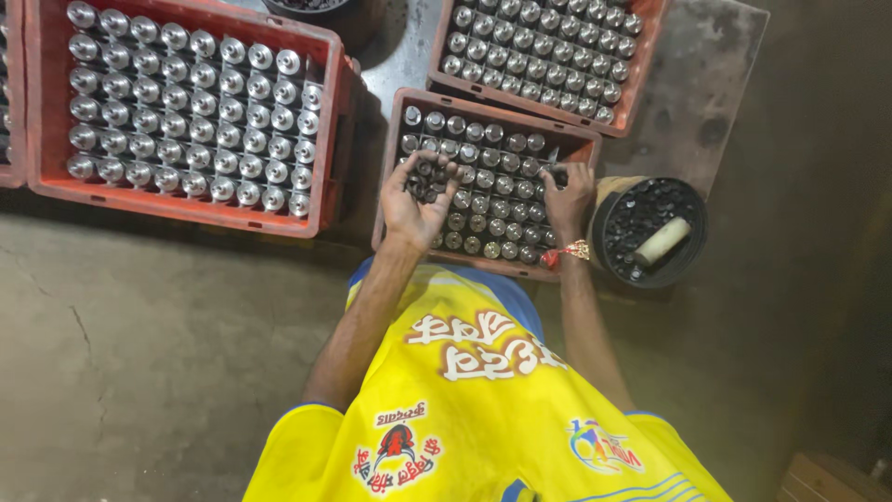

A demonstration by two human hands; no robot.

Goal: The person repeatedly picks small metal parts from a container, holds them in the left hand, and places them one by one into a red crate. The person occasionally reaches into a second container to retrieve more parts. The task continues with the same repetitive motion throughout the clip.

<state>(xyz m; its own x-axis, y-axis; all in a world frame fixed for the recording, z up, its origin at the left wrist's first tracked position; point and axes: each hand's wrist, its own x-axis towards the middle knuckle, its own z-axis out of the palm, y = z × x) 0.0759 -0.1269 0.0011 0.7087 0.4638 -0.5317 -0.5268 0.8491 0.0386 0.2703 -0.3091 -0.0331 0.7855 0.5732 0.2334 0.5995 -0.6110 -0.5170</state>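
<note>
My left hand (415, 198) is cupped palm up over the near red crate (394, 121), holding a heap of small dark caps (426, 179). My right hand (568, 196) rests on the right side of the same crate, its fingertips pinching a dark cap (558, 175) at the top of a metal bottle. The crate is packed with rows of upright silver metal bottles (492, 177). A red and gold band sits on my right wrist.
A round dark tub (648, 232) of loose caps with a pale cylinder in it stands right of the crate. Two more red crates of silver bottles sit at upper left (325, 121) and upper right (641, 74). Cracked concrete floor (139, 353) spreads to the left.
</note>
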